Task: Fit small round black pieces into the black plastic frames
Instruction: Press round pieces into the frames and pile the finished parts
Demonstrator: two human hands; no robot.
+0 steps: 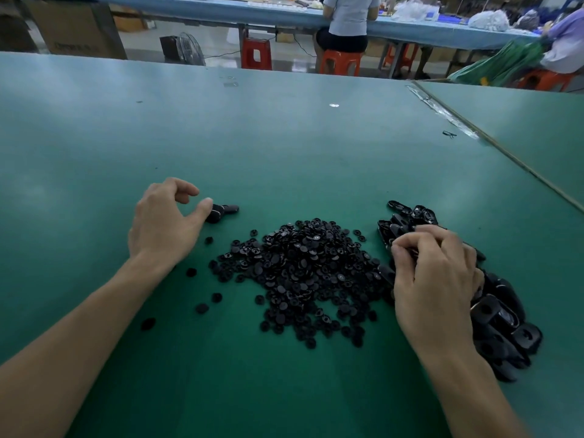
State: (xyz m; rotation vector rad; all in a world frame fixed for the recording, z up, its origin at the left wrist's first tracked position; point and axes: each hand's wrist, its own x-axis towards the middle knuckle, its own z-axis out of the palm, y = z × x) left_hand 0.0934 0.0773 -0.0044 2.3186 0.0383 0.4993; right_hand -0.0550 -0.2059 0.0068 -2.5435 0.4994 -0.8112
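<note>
**2 hands at work among little black parts**

A big heap of round pieces [303, 273] lies on the green table [284, 147], right between the 2 hands. A few stray pieces [201, 308] sit apart from the heap, near the left arm.

The pile of frames [502, 314] lies on the right side of the table, touching the edge of the heap. The right hand [436, 279] rests on top of this pile. Its fingers are curled down, and the thumb and first fingers pinch a frame [410, 251]. This part is a bit blurry.

The left hand [167, 222] is on the other side of the heap. Its fingers are bent but lifted, and they hold nothing. Only the tip of the thumb touches the set-aside frames [225, 211], which lie flat on the table. I cannot tell how many there are.

Far behind, a person [347, 20] sits on a red stool [339, 63] at a long blue table [196, 9]. Another red stool [256, 53] and a fan [186, 49] stand on the floor.
</note>
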